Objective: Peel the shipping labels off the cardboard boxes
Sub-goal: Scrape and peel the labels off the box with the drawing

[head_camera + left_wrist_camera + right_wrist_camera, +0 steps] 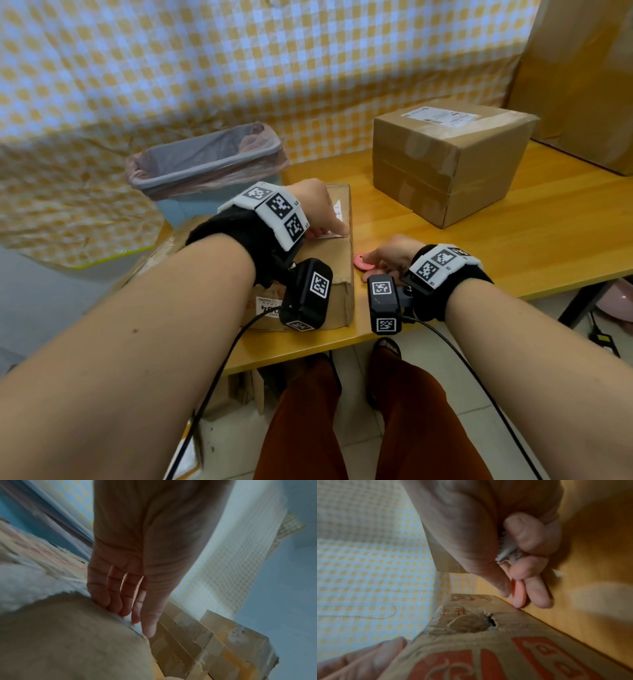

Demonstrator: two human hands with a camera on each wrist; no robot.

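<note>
At the table's (pixel 513 246) front-left corner, the flat box (pixel 329 274) juts past the edge, so left hand (pixel 317 209) presses it w/ straight fingers (pixel 109 596) by the label remnant (pixel 337 209). Right hand (pixel 390 255) w/ curled grip pinches a pink scraper (pixel 363 262) on the table just beside the box, plus paper scraps (pixel 508 555). Big box (pixel 448 157) w/ intact label (pixel 440 114) sits toward the back edge, well apart; bin (pixel 205 164) past the left edge, prob for scraps.
</note>
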